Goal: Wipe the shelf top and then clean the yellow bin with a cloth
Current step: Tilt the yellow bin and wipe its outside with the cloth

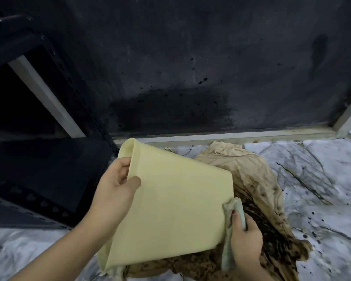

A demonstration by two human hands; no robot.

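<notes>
Yellow bin (pixel 166 203): tipped on its side, held above stained beige fabric (pixel 257 179) on the marble floor (pixel 322 179); open rim toward the dark shelf (pixel 39 175) at left. Open floor lies at right. Left hand (pixel 116 187): grip closed on rim, thumb outside. Right hand (pixel 245 240): grip closed on pale cloth (pixel 231 209), pressed against the bin's base edge.

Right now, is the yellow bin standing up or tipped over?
Tipped: the yellow bin lies sideways, rim held by the left hand, base toward the right hand.
</notes>
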